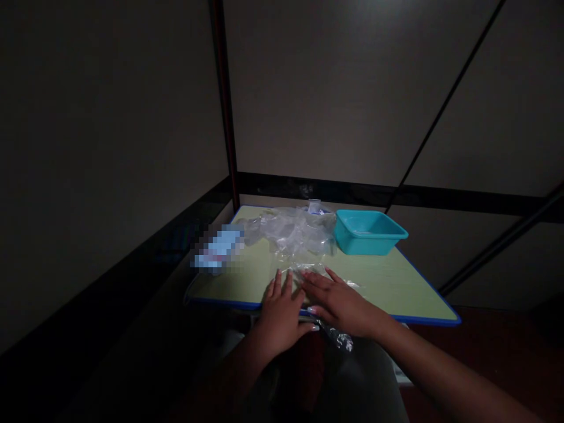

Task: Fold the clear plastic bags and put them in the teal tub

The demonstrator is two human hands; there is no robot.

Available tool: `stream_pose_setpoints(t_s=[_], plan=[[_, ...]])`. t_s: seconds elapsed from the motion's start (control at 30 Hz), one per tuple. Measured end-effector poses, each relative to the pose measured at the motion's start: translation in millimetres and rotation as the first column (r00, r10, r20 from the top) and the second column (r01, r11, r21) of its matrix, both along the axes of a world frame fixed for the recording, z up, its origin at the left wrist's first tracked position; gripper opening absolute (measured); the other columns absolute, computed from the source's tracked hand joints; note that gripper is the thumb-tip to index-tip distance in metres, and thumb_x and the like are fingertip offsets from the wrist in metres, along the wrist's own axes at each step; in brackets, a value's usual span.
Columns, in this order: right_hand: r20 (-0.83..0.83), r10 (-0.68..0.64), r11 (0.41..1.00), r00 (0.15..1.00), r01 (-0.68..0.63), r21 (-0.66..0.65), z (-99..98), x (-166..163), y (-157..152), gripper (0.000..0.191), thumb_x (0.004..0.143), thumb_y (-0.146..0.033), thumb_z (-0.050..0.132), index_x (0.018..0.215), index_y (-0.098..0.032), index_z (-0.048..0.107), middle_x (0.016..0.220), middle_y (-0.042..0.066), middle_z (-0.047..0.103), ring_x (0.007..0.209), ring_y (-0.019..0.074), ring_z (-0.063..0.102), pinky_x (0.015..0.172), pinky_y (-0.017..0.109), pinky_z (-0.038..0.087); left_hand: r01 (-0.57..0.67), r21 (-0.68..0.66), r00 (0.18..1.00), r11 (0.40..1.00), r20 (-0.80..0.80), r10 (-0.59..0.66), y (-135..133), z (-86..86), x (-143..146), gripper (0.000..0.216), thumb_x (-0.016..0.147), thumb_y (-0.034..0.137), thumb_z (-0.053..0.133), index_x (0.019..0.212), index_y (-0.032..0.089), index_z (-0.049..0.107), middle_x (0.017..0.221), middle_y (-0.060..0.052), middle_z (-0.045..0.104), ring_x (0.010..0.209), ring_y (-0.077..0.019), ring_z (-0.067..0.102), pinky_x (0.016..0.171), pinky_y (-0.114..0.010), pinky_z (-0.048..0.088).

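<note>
My left hand (282, 314) lies with fingers spread at the front edge of the table, palm down, its thumb hanging over the rim. Beside it, my right hand (335, 299) rests flat with fingers stretched out, on a clear plastic bag (304, 267). The film spreads under and between both hands, and a crumpled end of it droops below the table's edge. Farther back, a heap of clear plastic bags (295, 229) is bunched on the tabletop. I cannot make out anything inside the film under my palms.
The yellow-green table (409, 294) has a blue edge and stands in a wall corner. A turquoise plastic basin (370, 244) sits at its back right. At the left edge lies a pale blue, blurred-out item (220, 249). My legs are beneath the table.
</note>
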State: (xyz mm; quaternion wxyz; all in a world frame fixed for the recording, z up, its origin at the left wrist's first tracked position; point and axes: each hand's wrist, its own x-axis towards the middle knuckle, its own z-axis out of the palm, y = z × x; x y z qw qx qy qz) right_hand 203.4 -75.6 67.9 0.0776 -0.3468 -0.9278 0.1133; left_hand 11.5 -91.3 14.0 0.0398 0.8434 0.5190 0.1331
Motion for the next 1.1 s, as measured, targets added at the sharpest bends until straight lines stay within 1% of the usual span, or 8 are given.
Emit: stream_pose_setpoints(t_s=[0.1, 0.23, 0.53, 0.6, 0.77, 0.83, 0.97, 1.1], plan=[[-0.089, -0.046, 0.999, 0.995, 0.045, -0.012, -8.0, 4, -21, 0.055, 0.093, -0.034, 0.041, 0.145, -0.025, 0.025, 0.15, 0.008, 0.028, 0.136, 0.0221, 0.027, 0.112, 0.048, 0.018, 0.052, -0.039, 0.998, 0.998, -0.021, -0.053, 13, 13.0, -16, 0.094, 0.072, 0.072, 0.052, 0.145, 0.021, 0.021, 0.151, -0.015, 0.019, 0.14, -0.0338, 0.009, 0.109, -0.057, 0.011], [-0.148, -0.072, 0.996, 0.986, 0.063, -0.068, -13.3, -4, -32, 0.057, 0.093, -0.036, 0.042, 0.145, -0.02, 0.025, 0.148, 0.01, 0.032, 0.134, 0.0206, 0.032, 0.111, 0.041, 0.027, 0.118, -0.014, 0.993, 0.993, -0.023, -0.118, 44, 18.0, -35, 0.061, 0.09, 0.054, 0.036, 0.142, 0.022, 0.031, 0.151, -0.007, 0.023, 0.141, -0.0224, 0.014, 0.112, -0.046, 0.016], [0.008, -0.264, 0.963, 0.964, 0.264, 0.053, -32.3, -12, -4, 0.054, 0.093, -0.041, 0.038, 0.143, -0.022, 0.03, 0.147, 0.01, 0.032, 0.137, 0.0238, 0.025, 0.109, 0.059, 0.005, 0.055, -0.035, 0.993, 0.998, -0.104, -0.058, 60, -4.8, -41, 0.058, 0.092, 0.051, 0.033, 0.144, 0.027, 0.024, 0.152, -0.004, 0.02, 0.14, -0.0226, 0.017, 0.109, -0.055, 0.015], [0.013, -0.455, 0.887, 0.891, 0.451, 0.1, -36.7, 0, 7, 0.052, 0.094, -0.043, 0.033, 0.14, -0.02, 0.036, 0.147, 0.01, 0.033, 0.138, 0.0264, 0.021, 0.106, 0.064, 0.003, 0.032, -0.017, 0.993, 0.999, -0.117, -0.034, 58, -5.0, -41, 0.059, 0.091, 0.054, 0.033, 0.143, 0.028, 0.025, 0.152, -0.005, 0.019, 0.14, -0.0245, 0.017, 0.108, -0.057, 0.015], [-0.099, -0.819, 0.528, 0.565, 0.81, 0.255, -36.5, 14, 11, 0.059, 0.092, -0.047, 0.031, 0.136, -0.008, 0.042, 0.148, 0.021, 0.025, 0.139, 0.037, 0.008, 0.099, 0.072, 0.001, 0.017, 0.04, 0.993, 0.999, -0.117, -0.012, 55, -5.6, -40, 0.06, 0.09, 0.057, 0.033, 0.143, 0.029, 0.027, 0.152, -0.006, 0.02, 0.141, -0.0257, 0.013, 0.108, -0.058, 0.012], [-0.109, -0.762, 0.598, 0.639, 0.758, 0.259, -34.4, 5, 3, 0.06, 0.091, -0.046, 0.034, 0.139, -0.01, 0.037, 0.149, 0.019, 0.022, 0.139, 0.0347, 0.008, 0.103, 0.068, 0.002, 0.017, 0.051, 0.993, 0.999, -0.116, -0.011, 54, -5.7, -40, 0.061, 0.09, 0.057, 0.034, 0.143, 0.028, 0.027, 0.152, -0.006, 0.02, 0.141, -0.0249, 0.011, 0.109, -0.057, 0.012], [-0.01, -0.393, 0.914, 0.919, 0.392, 0.1, -34.2, -20, -8, 0.056, 0.093, -0.045, 0.03, 0.145, -0.023, 0.024, 0.151, 0.007, 0.023, 0.139, 0.0215, 0.017, 0.11, 0.055, 0.007, 0.013, 0.049, 0.993, 0.999, -0.12, -0.007, 53, -4.4, -39, 0.061, 0.091, 0.056, 0.031, 0.144, 0.027, 0.025, 0.152, -0.006, 0.018, 0.141, -0.0231, 0.011, 0.11, -0.055, 0.011], [0.046, -0.399, 0.917, 0.916, 0.399, 0.015, -37.3, -14, 8, 0.057, 0.094, -0.049, 0.026, 0.146, -0.026, 0.019, 0.151, 0.007, 0.021, 0.139, 0.0224, 0.016, 0.108, 0.059, 0.008, -0.018, 0.024, 0.992, 1.0, -0.122, 0.02, 53, -2.7, -38, 0.061, 0.091, 0.057, 0.03, 0.144, 0.029, 0.023, 0.152, -0.007, 0.017, 0.141, -0.0232, 0.012, 0.109, -0.056, 0.012]])
